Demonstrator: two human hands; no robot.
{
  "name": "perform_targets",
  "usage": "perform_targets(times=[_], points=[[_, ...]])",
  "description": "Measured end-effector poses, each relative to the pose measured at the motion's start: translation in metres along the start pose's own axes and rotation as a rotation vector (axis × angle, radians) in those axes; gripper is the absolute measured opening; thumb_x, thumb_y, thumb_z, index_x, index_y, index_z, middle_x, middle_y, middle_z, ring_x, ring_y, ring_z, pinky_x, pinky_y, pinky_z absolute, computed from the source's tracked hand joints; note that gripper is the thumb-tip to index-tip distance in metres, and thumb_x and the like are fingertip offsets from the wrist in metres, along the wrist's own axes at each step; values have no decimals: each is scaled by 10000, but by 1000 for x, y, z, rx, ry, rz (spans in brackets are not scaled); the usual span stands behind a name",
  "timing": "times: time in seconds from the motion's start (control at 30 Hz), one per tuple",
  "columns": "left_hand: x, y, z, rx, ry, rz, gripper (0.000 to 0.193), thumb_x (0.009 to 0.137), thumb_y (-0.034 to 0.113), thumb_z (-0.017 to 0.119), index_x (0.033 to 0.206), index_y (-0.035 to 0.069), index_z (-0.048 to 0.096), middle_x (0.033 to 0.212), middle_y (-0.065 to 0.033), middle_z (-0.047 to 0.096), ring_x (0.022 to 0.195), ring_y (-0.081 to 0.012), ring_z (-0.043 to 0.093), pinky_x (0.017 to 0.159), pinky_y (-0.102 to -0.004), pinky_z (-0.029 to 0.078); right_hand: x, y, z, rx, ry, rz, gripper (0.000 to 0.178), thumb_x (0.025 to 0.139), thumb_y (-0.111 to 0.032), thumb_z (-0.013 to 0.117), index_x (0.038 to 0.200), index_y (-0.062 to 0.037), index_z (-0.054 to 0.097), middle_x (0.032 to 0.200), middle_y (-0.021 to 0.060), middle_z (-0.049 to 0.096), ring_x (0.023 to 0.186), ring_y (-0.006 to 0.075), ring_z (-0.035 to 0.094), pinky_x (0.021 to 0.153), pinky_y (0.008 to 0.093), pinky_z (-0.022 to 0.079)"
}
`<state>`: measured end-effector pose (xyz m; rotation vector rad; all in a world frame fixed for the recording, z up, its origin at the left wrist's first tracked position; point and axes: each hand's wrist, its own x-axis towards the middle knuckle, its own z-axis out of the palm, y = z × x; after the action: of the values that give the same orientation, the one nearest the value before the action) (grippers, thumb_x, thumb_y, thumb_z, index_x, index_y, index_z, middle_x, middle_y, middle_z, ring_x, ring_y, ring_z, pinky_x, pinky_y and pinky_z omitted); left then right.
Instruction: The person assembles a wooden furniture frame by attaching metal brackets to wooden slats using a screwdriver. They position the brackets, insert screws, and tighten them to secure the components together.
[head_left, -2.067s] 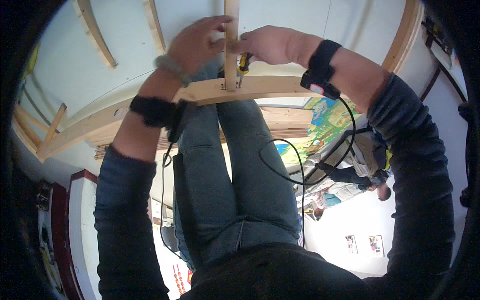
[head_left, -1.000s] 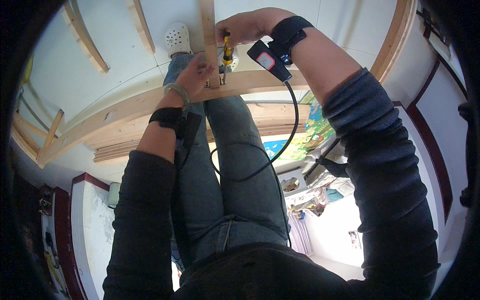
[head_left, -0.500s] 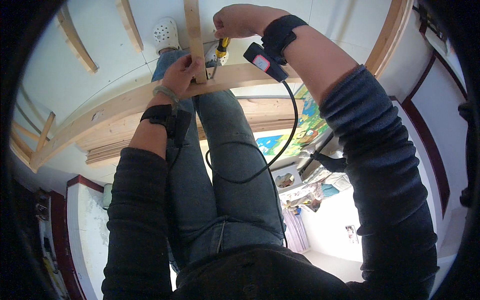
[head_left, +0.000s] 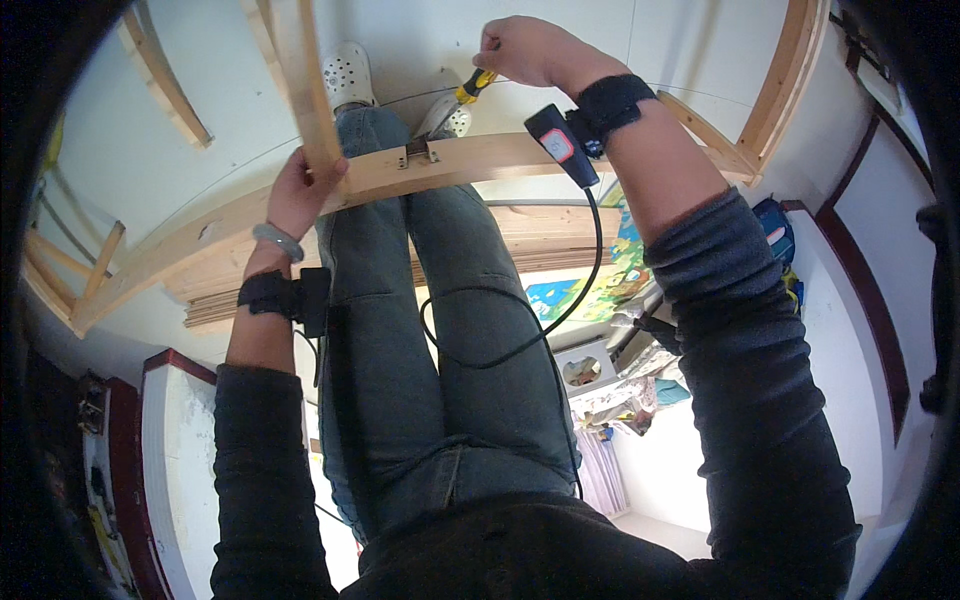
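My left hand (head_left: 299,192) is closed around the lower end of a wooden slat (head_left: 306,85), which leans up and to the left. It rests by a long pale wooden rail (head_left: 490,158) that crosses above my thighs. Small metal brackets (head_left: 419,155) sit on the rail, to the right of the slat's end. Beyond the rail, my right hand (head_left: 532,50) grips a yellow and black screwdriver (head_left: 474,87) by the end of its handle. Its shaft slants down and left toward the brackets; whether the tip touches them I cannot tell.
More wooden slats (head_left: 165,85) project at the far left. A wooden side frame (head_left: 783,90) stands at the far right. Stacked boards (head_left: 520,232) and a colourful printed sheet (head_left: 622,250) lie beneath the rail. A black cable (head_left: 597,250) hangs from my right wrist device across my legs.
The slat has come away from the brackets, moving left and tilting with my left hand. My right hand has shifted right, and the screwdriver now slants more.
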<state>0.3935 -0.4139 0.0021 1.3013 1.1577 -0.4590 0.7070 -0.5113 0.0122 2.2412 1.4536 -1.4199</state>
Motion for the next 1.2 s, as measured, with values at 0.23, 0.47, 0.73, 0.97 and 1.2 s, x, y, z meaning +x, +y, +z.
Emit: perform_targets(times=[0.23,0.47,0.73,0.97,1.2], points=[[51,-40,-41,214,115,-91,299,811,231,588,1009,12,541,838,-67,622,692,-167,579,615,-309,476,-25,29,19,229,97,170,284,800,-318,545,822,-39,590,752,149,610,715,303,578,680,375,455],[152,-62,2,419,-19,-285,464,744,294,618,1102,8,545,1020,-170,611,935,-292,592,798,-374,473,-58,27,57,603,331,530,248,813,-299,553,856,-55,567,788,156,616,768,327,593,690,382,463],[181,-2,52,655,-115,-291,464,782,394,548,1101,57,575,1091,-157,588,991,-300,569,860,-390,452,-93,10,118,351,600,716,188,779,-262,585,866,-95,595,690,77,573,751,272,538,870,410,303],[206,19,57,766,120,-312,365,728,335,634,989,80,631,985,-137,635,930,-290,601,810,-382,476,-85,5,133,250,778,751,113,773,-227,578,842,-140,600,736,4,580,740,194,545,811,346,310],[242,3,51,818,23,-288,413,762,414,564,956,63,660,972,-153,637,936,-298,601,830,-365,464,-82,7,133,251,893,699,97,743,-228,588,800,-152,607,712,-4,583,680,197,509,760,348,322]])
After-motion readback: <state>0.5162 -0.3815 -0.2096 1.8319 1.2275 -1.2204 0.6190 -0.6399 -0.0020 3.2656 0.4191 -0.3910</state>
